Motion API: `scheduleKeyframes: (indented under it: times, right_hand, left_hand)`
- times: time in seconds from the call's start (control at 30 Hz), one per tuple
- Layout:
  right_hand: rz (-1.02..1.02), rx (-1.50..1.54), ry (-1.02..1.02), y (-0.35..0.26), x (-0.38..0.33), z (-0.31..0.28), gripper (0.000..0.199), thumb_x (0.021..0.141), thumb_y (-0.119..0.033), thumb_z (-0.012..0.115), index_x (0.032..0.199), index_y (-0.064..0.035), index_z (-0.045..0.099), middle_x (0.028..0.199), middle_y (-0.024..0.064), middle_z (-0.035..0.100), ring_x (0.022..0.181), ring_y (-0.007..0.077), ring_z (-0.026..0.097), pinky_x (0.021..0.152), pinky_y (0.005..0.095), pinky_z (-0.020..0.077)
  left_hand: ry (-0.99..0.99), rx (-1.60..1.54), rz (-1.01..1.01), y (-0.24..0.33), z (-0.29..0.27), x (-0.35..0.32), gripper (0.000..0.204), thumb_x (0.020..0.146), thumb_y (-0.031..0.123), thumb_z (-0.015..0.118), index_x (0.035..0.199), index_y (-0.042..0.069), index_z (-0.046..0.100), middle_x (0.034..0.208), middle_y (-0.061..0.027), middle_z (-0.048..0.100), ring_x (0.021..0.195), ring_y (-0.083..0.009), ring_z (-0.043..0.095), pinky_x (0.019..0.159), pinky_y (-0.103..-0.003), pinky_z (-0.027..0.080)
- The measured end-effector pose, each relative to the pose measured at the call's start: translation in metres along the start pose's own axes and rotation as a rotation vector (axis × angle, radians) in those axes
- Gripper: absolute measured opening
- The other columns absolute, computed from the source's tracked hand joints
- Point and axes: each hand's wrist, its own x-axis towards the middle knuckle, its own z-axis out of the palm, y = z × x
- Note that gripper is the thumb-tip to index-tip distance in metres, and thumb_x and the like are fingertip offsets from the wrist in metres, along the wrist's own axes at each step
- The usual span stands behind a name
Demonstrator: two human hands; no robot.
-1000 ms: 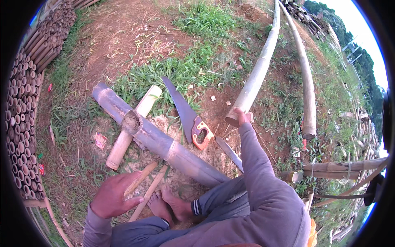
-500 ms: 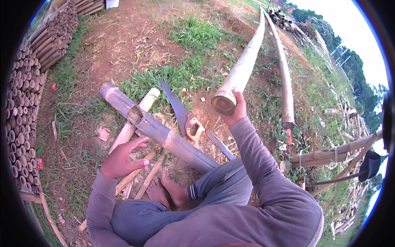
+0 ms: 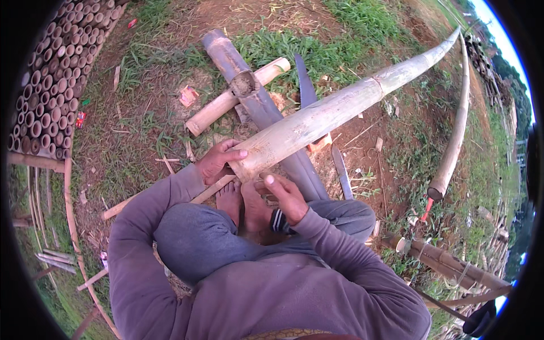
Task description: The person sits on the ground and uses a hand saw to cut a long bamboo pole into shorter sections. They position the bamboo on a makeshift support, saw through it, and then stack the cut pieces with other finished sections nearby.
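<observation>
Pale pole [image 3: 323, 116], swung since earlier from upper right to mid-frame, now across dark pole [image 3: 263, 107] and saw [image 3: 306, 88]; left hand [image 3: 215, 161] newly at its near end, thumb over the edge, closure unclear, fingers partly hidden; right hand [image 3: 288, 199], earlier gripping, now half open, holding nothing, just below.
</observation>
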Motion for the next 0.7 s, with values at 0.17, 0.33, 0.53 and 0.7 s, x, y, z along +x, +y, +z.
scheduleKeyframes:
  times: [0.17,0.33,0.53,0.7]
  right_hand:
    - [-0.234,0.149,0.799,-0.045,0.046,-0.161,0.095,0.094,-0.067,0.065,0.157,-0.0019,0.035,0.155,0.0292,0.043,0.14,0.0383,0.05,0.115,0.0542,0.0422]
    - [-0.176,0.498,0.674,-0.076,0.134,-0.246,0.094,0.092,-0.068,0.068,0.157,-0.0058,0.038,0.156,0.0213,0.045,0.142,0.0395,0.047,0.12,0.0563,0.0371]
    - [-0.255,0.541,0.581,-0.063,0.199,-0.231,0.087,0.09,-0.061,0.072,0.154,-0.0109,0.043,0.146,0.0154,0.056,0.134,0.037,0.055,0.114,0.0561,0.0439]
    - [-0.292,0.551,0.646,-0.093,0.182,-0.21,0.083,0.09,-0.06,0.071,0.151,-0.0084,0.046,0.142,0.0165,0.059,0.129,0.0376,0.058,0.112,0.0567,0.0461]
  left_hand:
    - [0.11,0.37,0.155,-0.033,-0.019,0.011,0.079,0.078,0.032,0.091,0.139,-0.001,0.052,0.128,-0.0177,0.064,0.124,-0.0252,0.061,0.108,-0.038,0.048]
    - [0.051,0.519,0.168,-0.025,-0.025,0.012,0.083,0.077,0.03,0.092,0.143,0.001,0.051,0.136,-0.016,0.06,0.129,-0.0246,0.056,0.114,-0.04,0.041]
    - [0.159,0.332,0.175,-0.041,-0.054,0.011,0.1,0.073,0.037,0.096,0.149,0.001,0.044,0.138,-0.0195,0.058,0.129,-0.0284,0.057,0.112,-0.042,0.045]
    - [0.117,0.277,0.33,-0.064,-0.048,-0.009,0.113,0.07,0.036,0.098,0.153,0.0,0.031,0.141,-0.0185,0.053,0.132,-0.0277,0.054,0.116,-0.042,0.043]
